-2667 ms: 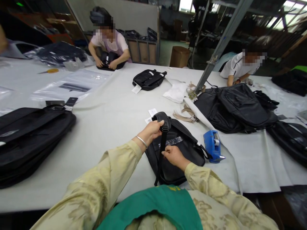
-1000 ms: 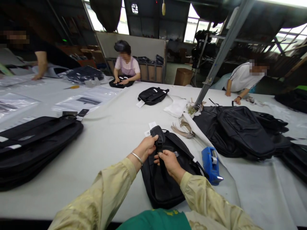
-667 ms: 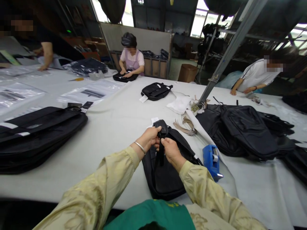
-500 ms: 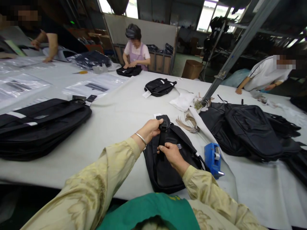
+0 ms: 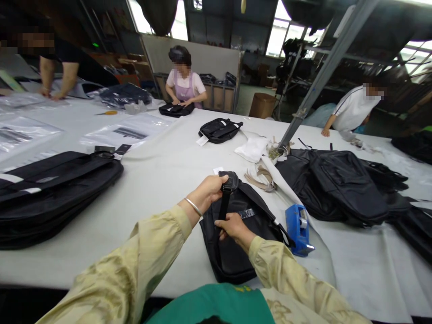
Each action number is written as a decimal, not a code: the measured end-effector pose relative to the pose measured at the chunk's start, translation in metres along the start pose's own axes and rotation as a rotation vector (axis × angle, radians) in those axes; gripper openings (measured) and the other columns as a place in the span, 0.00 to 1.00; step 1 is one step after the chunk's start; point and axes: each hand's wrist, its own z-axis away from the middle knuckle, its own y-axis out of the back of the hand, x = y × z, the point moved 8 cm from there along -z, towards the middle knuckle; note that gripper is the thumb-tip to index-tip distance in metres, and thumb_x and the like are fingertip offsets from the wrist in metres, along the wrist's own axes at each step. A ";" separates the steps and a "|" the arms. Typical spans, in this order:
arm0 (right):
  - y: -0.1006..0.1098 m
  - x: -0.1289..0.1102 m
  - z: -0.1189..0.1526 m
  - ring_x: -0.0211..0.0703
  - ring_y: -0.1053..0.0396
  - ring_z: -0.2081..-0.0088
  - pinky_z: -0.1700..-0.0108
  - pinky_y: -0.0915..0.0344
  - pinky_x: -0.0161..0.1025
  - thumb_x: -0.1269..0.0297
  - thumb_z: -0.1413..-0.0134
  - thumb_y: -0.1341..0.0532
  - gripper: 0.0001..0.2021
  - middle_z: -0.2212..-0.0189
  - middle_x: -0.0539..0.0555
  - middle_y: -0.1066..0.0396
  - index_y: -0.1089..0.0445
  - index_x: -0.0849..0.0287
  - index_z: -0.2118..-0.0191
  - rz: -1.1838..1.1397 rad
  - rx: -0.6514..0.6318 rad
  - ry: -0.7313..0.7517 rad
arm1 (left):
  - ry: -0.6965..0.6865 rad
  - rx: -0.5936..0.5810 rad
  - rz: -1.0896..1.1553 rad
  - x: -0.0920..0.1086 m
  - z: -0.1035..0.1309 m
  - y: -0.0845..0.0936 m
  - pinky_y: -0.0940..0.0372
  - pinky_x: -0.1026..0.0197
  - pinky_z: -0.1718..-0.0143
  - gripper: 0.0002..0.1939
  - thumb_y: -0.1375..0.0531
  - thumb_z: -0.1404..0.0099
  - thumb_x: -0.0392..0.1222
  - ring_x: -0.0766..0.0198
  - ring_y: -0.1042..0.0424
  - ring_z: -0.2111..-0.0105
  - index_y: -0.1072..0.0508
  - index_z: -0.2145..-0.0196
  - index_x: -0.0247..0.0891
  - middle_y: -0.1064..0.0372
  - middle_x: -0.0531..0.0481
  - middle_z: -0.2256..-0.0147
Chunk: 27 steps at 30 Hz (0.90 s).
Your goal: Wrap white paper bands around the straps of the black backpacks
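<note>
A black backpack (image 5: 249, 240) lies on the white-covered table in front of me. My left hand (image 5: 211, 188) is closed on its shoulder strap (image 5: 232, 180), by the buckle near the top of the bag. Lower down, my right hand (image 5: 236, 228) pinches the strap's black webbing (image 5: 224, 206), which runs taut between both hands. A small shiny label (image 5: 247, 213) shows on the bag, just above my right hand. The fingertips of both hands are partly hidden.
A blue tape dispenser (image 5: 297, 229) stands right of the backpack. Stacked black bags lie left (image 5: 50, 193) and right (image 5: 349, 184). Beige strips (image 5: 263, 177) and a metal post (image 5: 320, 81) are beyond. A co-worker (image 5: 185, 85) handles another bag across the table; two more people work at the sides.
My right hand has slid down and left along the webbing, so a longer stretch shows between my hands. More of the shiny label is visible. My view has shifted slightly.
</note>
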 end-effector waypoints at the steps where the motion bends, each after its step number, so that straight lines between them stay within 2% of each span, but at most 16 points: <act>1: 0.005 0.000 -0.005 0.38 0.36 0.84 0.79 0.38 0.35 0.59 0.53 0.33 0.11 0.89 0.46 0.38 0.34 0.58 0.74 0.086 0.015 0.025 | 0.007 -0.010 -0.019 -0.002 0.006 0.003 0.33 0.62 0.79 0.04 0.37 0.41 0.32 0.64 0.33 0.82 0.29 0.72 0.30 0.33 0.49 0.82; 3: 0.020 -0.006 -0.012 0.41 0.32 0.79 0.74 0.37 0.36 0.59 0.53 0.34 0.11 0.87 0.48 0.35 0.33 0.57 0.77 0.312 0.097 0.134 | 0.022 -0.034 -0.082 -0.012 0.019 0.015 0.34 0.62 0.79 0.05 0.38 0.41 0.32 0.64 0.32 0.81 0.29 0.74 0.31 0.32 0.48 0.81; 5: 0.032 -0.015 -0.013 0.46 0.29 0.70 0.67 0.36 0.39 0.60 0.54 0.34 0.09 0.80 0.53 0.30 0.31 0.57 0.77 0.570 0.195 0.246 | 0.032 -0.051 -0.159 -0.029 0.035 0.035 0.34 0.62 0.78 0.04 0.38 0.41 0.33 0.63 0.31 0.80 0.29 0.73 0.31 0.30 0.48 0.79; 7: 0.036 -0.018 -0.011 0.50 0.28 0.64 0.61 0.36 0.41 0.61 0.55 0.34 0.06 0.72 0.56 0.26 0.29 0.57 0.72 0.773 0.269 0.304 | 0.067 -0.046 -0.215 -0.057 0.051 0.061 0.34 0.62 0.76 0.05 0.36 0.42 0.37 0.62 0.29 0.78 0.28 0.72 0.32 0.28 0.47 0.78; 9: 0.033 -0.019 -0.007 0.53 0.29 0.59 0.56 0.36 0.45 0.62 0.54 0.36 0.10 0.64 0.60 0.26 0.28 0.59 0.63 0.882 0.345 0.350 | 0.120 -0.037 -0.218 -0.090 0.068 0.087 0.35 0.62 0.76 0.10 0.33 0.45 0.42 0.61 0.29 0.76 0.27 0.69 0.33 0.27 0.47 0.76; 11: 0.025 -0.022 -0.001 0.56 0.33 0.50 0.49 0.39 0.49 0.63 0.50 0.39 0.19 0.53 0.67 0.30 0.31 0.63 0.51 0.949 0.424 0.458 | 0.180 -0.048 -0.182 -0.123 0.083 0.106 0.35 0.62 0.74 0.15 0.32 0.47 0.46 0.61 0.29 0.74 0.26 0.66 0.33 0.26 0.47 0.74; 13: 0.012 -0.025 0.005 0.60 0.44 0.39 0.42 0.46 0.54 0.66 0.47 0.42 0.27 0.40 0.71 0.41 0.40 0.65 0.40 1.014 0.443 0.608 | 0.221 -0.049 -0.153 -0.151 0.094 0.120 0.37 0.63 0.76 0.20 0.31 0.50 0.51 0.62 0.30 0.75 0.26 0.64 0.34 0.25 0.47 0.74; 15: -0.008 -0.025 0.007 0.62 0.55 0.34 0.39 0.53 0.58 0.66 0.46 0.43 0.31 0.34 0.67 0.50 0.45 0.60 0.36 1.096 0.307 0.779 | 0.242 -0.040 -0.129 -0.169 0.099 0.131 0.39 0.64 0.77 0.23 0.30 0.52 0.55 0.63 0.31 0.76 0.26 0.65 0.36 0.26 0.49 0.75; 16: -0.019 -0.023 0.007 0.61 0.56 0.33 0.38 0.55 0.60 0.65 0.46 0.43 0.30 0.34 0.64 0.48 0.43 0.56 0.36 1.135 0.192 0.861 | 0.244 -0.037 -0.122 -0.174 0.100 0.137 0.39 0.64 0.77 0.23 0.29 0.54 0.55 0.64 0.32 0.77 0.26 0.66 0.36 0.27 0.50 0.76; 18: -0.038 -0.015 0.006 0.57 0.49 0.35 0.37 0.56 0.60 0.65 0.44 0.44 0.24 0.39 0.60 0.38 0.38 0.53 0.41 1.192 -0.040 0.974 | 0.228 -0.037 -0.130 -0.177 0.097 0.149 0.40 0.64 0.78 0.23 0.29 0.55 0.56 0.65 0.33 0.78 0.26 0.70 0.36 0.29 0.52 0.78; 20: -0.049 -0.009 0.003 0.53 0.41 0.40 0.37 0.55 0.57 0.66 0.44 0.44 0.21 0.46 0.59 0.30 0.35 0.55 0.45 1.221 -0.149 1.001 | 0.188 -0.016 -0.177 -0.171 0.089 0.163 0.40 0.64 0.78 0.22 0.28 0.57 0.56 0.65 0.34 0.79 0.26 0.73 0.37 0.31 0.54 0.80; 23: -0.058 -0.007 -0.002 0.51 0.36 0.44 0.39 0.51 0.54 0.68 0.47 0.43 0.19 0.49 0.60 0.28 0.33 0.59 0.48 1.240 -0.118 0.999 | 0.148 -0.028 -0.243 -0.153 0.074 0.172 0.35 0.63 0.74 0.21 0.28 0.56 0.55 0.62 0.29 0.75 0.25 0.72 0.36 0.27 0.51 0.77; 25: -0.063 -0.009 0.001 0.51 0.35 0.45 0.40 0.49 0.53 0.68 0.47 0.43 0.17 0.50 0.60 0.27 0.33 0.59 0.50 1.253 -0.085 1.015 | 0.214 -0.107 -0.229 -0.148 0.066 0.165 0.32 0.62 0.70 0.21 0.29 0.53 0.55 0.60 0.26 0.72 0.24 0.69 0.36 0.24 0.48 0.73; 27: -0.063 -0.012 0.004 0.50 0.34 0.47 0.42 0.47 0.51 0.67 0.47 0.43 0.15 0.51 0.59 0.27 0.33 0.60 0.52 1.271 -0.055 1.011 | 0.326 -0.164 -0.187 -0.150 0.061 0.154 0.31 0.60 0.70 0.21 0.29 0.53 0.53 0.59 0.26 0.73 0.25 0.68 0.35 0.24 0.46 0.73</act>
